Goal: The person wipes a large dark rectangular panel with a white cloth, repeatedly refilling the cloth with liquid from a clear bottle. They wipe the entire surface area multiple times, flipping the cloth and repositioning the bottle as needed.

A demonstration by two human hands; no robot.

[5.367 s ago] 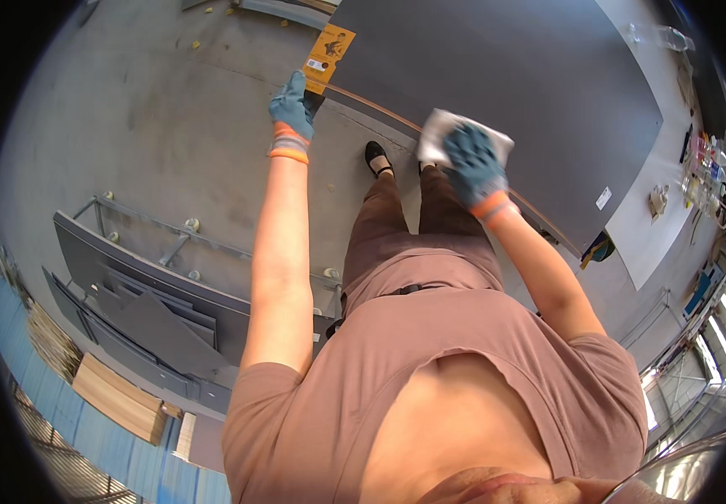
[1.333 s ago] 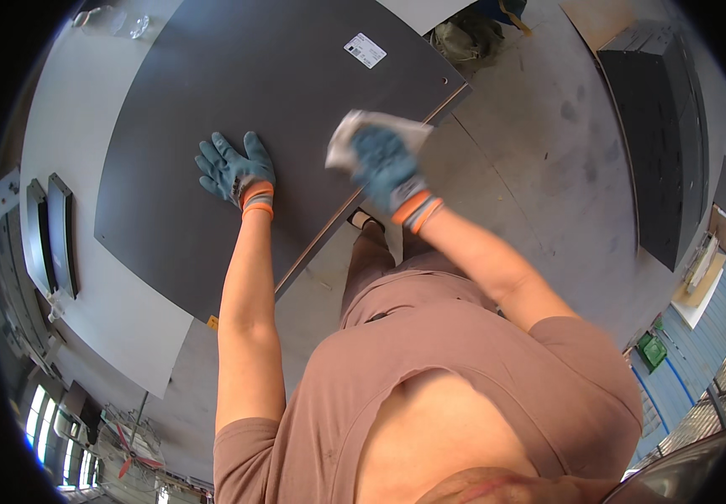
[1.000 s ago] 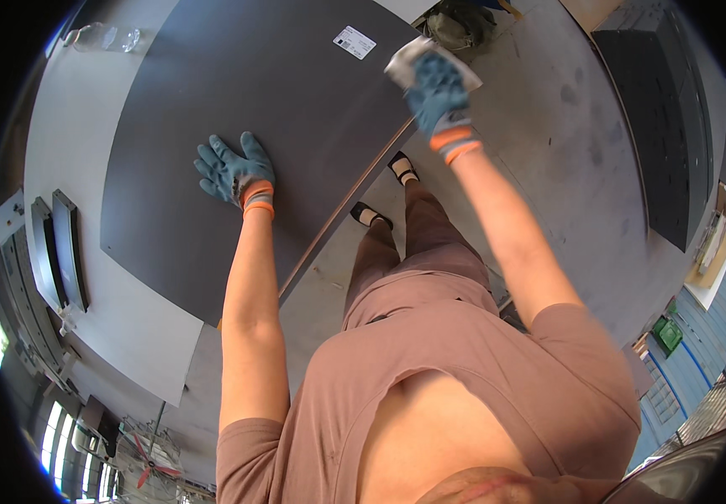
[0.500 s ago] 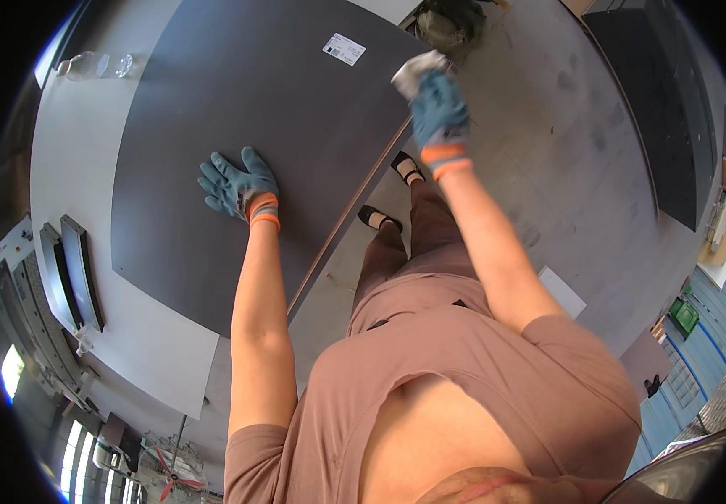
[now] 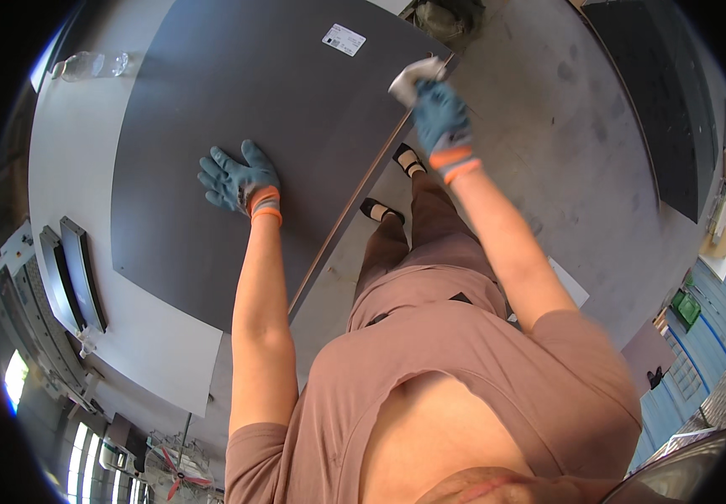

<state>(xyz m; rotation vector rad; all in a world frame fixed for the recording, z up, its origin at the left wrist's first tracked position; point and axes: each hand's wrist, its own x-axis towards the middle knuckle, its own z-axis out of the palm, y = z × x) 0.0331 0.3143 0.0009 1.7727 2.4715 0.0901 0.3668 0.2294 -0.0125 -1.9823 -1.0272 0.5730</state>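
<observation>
A large dark grey panel (image 5: 296, 109) lies flat before me, with a white printed label (image 5: 344, 39) near its far edge. My left hand (image 5: 239, 178), in a blue-grey glove with an orange cuff, rests flat on the panel with its fingers spread. In a matching glove, my right hand (image 5: 442, 118) is closed on a crumpled white cloth (image 5: 418, 80). That cloth is at the far right end of the panel's near edge, partly over the brown edge strip (image 5: 355, 197). The right hand is slightly blurred, and its fingertips are hidden.
The panel lies on a white surface (image 5: 174, 353). On it stand a clear plastic bottle (image 5: 90, 65) at the far left and two dark curved strips (image 5: 73, 273) nearer. A fan (image 5: 176, 475) is at lower left. Another dark panel (image 5: 653, 101) stands to the right, beyond the grey floor (image 5: 565, 168).
My right hand has moved slightly nearer with the cloth, which now sits over the panel's edge. The left hand has stayed in about the same place on the panel.
</observation>
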